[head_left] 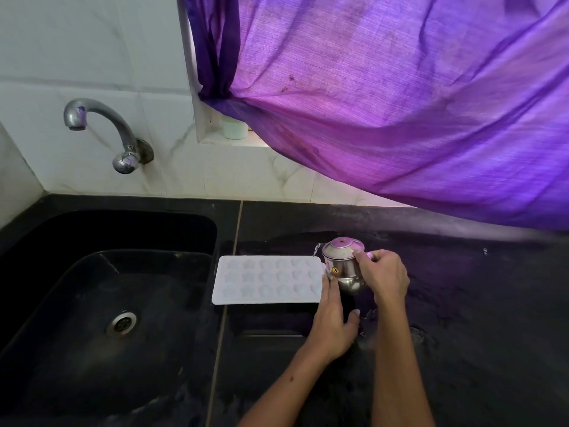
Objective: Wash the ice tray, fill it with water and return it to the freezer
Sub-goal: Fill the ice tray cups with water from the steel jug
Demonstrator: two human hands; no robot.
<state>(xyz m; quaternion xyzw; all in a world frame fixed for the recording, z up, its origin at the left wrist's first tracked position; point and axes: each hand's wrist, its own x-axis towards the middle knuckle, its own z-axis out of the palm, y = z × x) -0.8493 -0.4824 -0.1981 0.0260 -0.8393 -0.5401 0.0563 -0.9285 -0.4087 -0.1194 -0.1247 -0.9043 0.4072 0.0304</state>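
A white ice tray [268,279] with star-shaped cells lies flat on the black counter just right of the sink. My right hand [385,275] grips a small steel cup [343,264], tilted over the tray's right end, and a thin stream of water runs from its rim onto the tray's far right corner. My left hand [334,315] rests on the counter at the tray's near right edge, its fingers touching the tray and the bottom of the cup.
A black sink [77,303] with a steel drain [121,323] lies to the left, and a steel tap [101,131] sticks out of the tiled wall above it. A purple curtain [400,103] hangs low over the back of the wet black counter [462,303]. A small white jar [235,128] stands on the window ledge.
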